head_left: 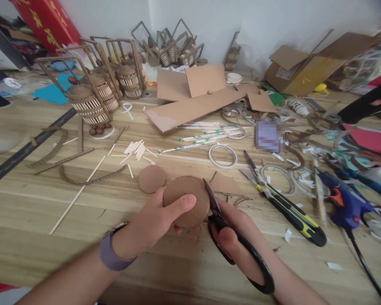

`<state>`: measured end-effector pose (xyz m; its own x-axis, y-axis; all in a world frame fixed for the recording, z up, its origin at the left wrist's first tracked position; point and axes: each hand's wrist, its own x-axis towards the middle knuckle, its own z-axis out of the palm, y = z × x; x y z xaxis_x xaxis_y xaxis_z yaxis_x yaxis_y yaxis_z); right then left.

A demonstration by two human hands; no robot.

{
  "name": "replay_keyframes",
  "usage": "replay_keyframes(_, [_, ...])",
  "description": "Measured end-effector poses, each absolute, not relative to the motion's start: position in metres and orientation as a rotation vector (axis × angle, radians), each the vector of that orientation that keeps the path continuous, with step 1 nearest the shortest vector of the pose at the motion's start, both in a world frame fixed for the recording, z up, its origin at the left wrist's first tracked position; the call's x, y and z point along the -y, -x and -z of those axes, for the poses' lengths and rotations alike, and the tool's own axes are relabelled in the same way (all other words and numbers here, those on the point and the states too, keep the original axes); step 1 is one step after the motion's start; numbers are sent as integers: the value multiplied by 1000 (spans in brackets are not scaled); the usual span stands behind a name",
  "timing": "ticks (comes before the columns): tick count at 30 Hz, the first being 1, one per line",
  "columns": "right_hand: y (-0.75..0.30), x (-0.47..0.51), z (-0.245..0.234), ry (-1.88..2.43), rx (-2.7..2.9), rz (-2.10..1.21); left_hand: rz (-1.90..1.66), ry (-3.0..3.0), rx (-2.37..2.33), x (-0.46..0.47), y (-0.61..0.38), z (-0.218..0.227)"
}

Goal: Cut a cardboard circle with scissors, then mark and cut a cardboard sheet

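Note:
My left hand (pixel 168 212) grips a round cardboard disc (pixel 186 190), thumb across its top face and fingers underneath. In my right hand (pixel 238 233) is a pair of black-handled scissors (pixel 219 220), thumb and fingers through the loops. The scissor blades lie along the right edge of the cardboard disc; whether they are parted is hard to make out. A smaller cardboard disc (pixel 152 178) lies flat just left of and beyond the held one. Behind the scissors rests a cardboard scrap (pixel 226 183).
A yellow-and-black utility knife (pixel 288 207) and a blue glue gun (pixel 344 199) lie to the right. Tape rolls (pixel 222 156), short sticks (pixel 136 149) and cardboard sheets (pixel 193 106) are scattered beyond. Several lantern-like stick models (pixel 87 103) stand back left; an open cardboard box (pixel 305 70) sits back right.

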<state>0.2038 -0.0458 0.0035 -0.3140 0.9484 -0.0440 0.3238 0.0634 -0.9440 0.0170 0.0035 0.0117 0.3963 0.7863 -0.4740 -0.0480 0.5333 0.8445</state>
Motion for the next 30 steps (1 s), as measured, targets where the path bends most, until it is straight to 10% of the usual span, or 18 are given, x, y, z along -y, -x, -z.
replay_keyframes(30, [-204,43,-2,1183,1665,-1398,-624,-890,-973,-7,-15,-10])
